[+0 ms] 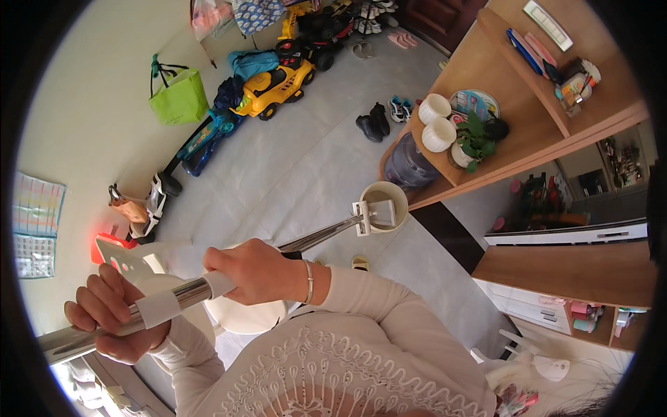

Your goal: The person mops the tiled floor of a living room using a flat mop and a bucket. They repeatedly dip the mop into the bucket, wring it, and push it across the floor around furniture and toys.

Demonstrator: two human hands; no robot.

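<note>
Both my hands grip a long shiny metal mop handle [316,236] that runs from lower left up to the right. My left hand [114,316] is closed around the handle near its upper end, beside a white band. My right hand [253,271], with a thin bracelet at the wrist, is closed around the handle further down. The handle ends in a white mop head [375,214] that sits inside a round beige bucket [397,194] on the tiled floor [292,174].
A wooden shelf unit [528,125] with white pots and a green plant [476,139] stands right of the bucket, a water jug [410,167] beneath it. A yellow toy car [278,83], scooters, a green bag [179,97] and shoes line the far wall. A white stool [246,316] is under my arms.
</note>
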